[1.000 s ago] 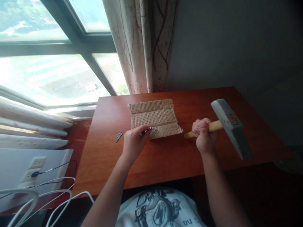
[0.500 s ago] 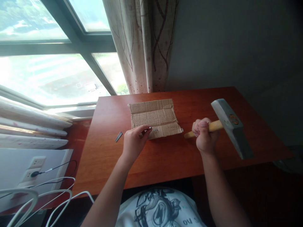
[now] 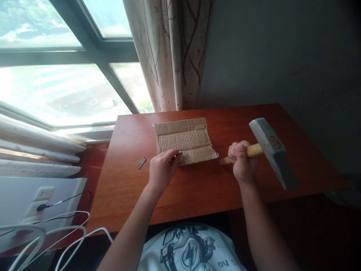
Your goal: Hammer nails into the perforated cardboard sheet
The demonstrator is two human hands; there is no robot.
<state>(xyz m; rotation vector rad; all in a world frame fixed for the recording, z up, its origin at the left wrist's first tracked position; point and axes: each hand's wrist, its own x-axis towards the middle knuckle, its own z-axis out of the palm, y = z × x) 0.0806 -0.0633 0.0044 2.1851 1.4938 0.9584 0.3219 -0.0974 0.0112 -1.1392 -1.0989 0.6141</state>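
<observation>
Pinched between the fingertips of my left hand (image 3: 164, 167) is a nail (image 3: 180, 152), its bright head showing above them. It is over the near strip of a creased cardboard sheet (image 3: 183, 139) dotted with rows of small holes; whether the nail's tip touches the cardboard is hidden. My right hand (image 3: 243, 160) is closed round the wooden handle of a hammer (image 3: 272, 150), raised to the right of the cardboard with its grey metal head tilted. Several loose nails (image 3: 141, 162) lie together on the table, left of my left hand.
The reddish-brown wooden table (image 3: 197, 195) carries the cardboard and nails. Beyond its far edge hangs a patterned curtain (image 3: 172, 56) beside a window. White cables (image 3: 64, 229) loop near the table's left front corner, by a wall socket (image 3: 44, 194).
My left hand has shifted slightly to the right with the nail. The hammer in my right hand has moved a little to the left. The cardboard and loose nails stay in place.
</observation>
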